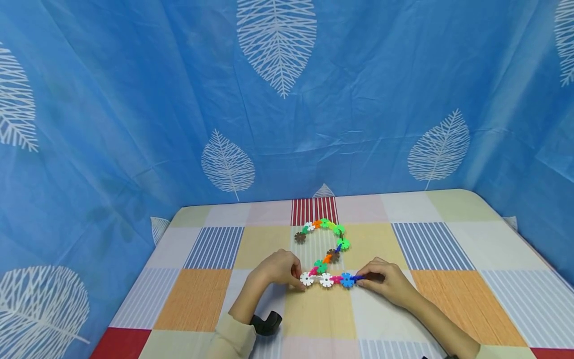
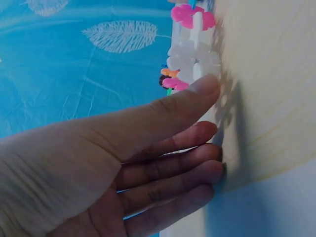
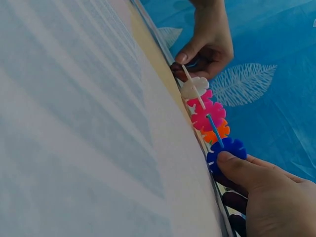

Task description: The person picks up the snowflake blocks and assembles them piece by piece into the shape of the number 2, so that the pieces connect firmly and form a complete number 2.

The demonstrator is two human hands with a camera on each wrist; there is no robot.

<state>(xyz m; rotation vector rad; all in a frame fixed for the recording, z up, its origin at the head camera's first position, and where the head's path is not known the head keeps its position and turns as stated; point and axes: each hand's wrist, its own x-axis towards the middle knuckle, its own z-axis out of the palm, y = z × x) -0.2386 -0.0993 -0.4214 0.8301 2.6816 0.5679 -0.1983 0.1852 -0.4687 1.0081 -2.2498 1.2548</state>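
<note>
A chain of interlocking plastic snowflake discs (image 1: 320,266) lies on the tablecloth, shaped like a figure 2. My left hand (image 1: 281,268) is at the left end of its bottom row, with the thumb tip against the white snowflake disc (image 1: 307,279). In the left wrist view the other fingers (image 2: 173,170) extend loosely below that thumb, apart from the disc. At the row's right end, my right hand (image 1: 386,280) pinches a dark blue snowflake disc (image 3: 227,154) between thumb and fingers. It joins a lighter blue disc (image 1: 347,280). A brown disc (image 1: 300,238) ends the upper curve.
A patchwork tablecloth (image 1: 439,294) covers the table. Blue curtains (image 1: 350,119) with white leaf prints hang behind and at both sides. A black strap piece (image 1: 267,324) sits at my left wrist.
</note>
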